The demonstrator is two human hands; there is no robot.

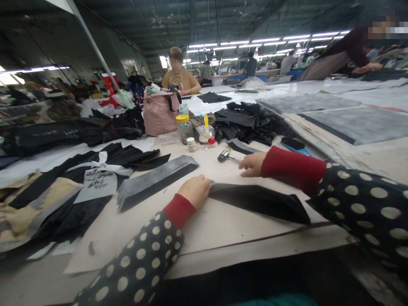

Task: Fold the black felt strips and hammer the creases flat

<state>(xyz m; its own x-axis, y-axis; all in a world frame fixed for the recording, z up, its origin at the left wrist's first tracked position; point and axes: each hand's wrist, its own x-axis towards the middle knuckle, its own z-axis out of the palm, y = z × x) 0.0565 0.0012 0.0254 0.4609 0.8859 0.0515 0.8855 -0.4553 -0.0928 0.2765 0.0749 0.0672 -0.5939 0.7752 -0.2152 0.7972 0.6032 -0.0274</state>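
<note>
Pressed on the table, my left hand is closed on the left end of a black fabric strip. The strip is folded lengthwise and bulges up toward its right end. My right hand is above that strip, its fingers curled at the handle of a small hammer. The hammer's dark head rests on the table; part of the handle is hidden behind the fingers. To the left of my left hand lies a stack of grey-and-black strips with jagged ends. Another grey-and-black strip lies behind the hammer.
A tied black fabric bundle with a handwritten tag lies at left. Behind are a yellow-lidded jar, a white bottle, a yellow brush, a pink bag and black fabric pieces. Other people work beyond.
</note>
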